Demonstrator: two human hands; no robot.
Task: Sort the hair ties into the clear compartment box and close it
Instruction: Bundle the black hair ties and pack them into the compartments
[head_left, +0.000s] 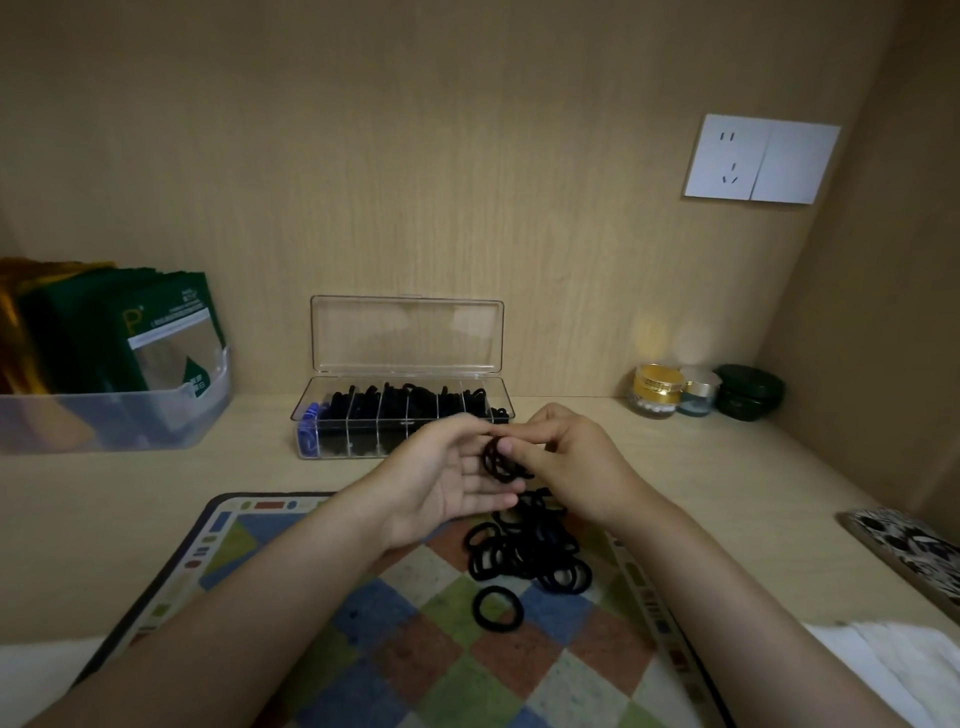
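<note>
The clear compartment box sits at the back of the desk with its lid standing upright near the wall. That is probably so ties can be dropped in from the front without either hand steadying it. Most of its compartments hold black ties, and the leftmost holds blue ties, so the sorting seems well along but not finished. Just in front of the box, both hands meet above the far edge of the patterned mat. The left hand is turned palm up with its fingers nearly straight, acting as a shelf rather than gripping. The right hand has its fingers curled and pinches a small bunch of black hair ties against the left fingers. My guess is that the ties are being gathered or counted into a tidy stack before they go into a compartment. How many are in the bunch is too tangled to tell. Directly below the hands, on the mat, lies the loose pile of black hair ties, partly hidden under the right wrist, and a single tie lies just apart on its near side. The pile is close under the right hand and the box is a short reach ahead — a layout that keeps picking up and dropping in to small movements. The lid cannot be closed until the pile is cleared.
</note>
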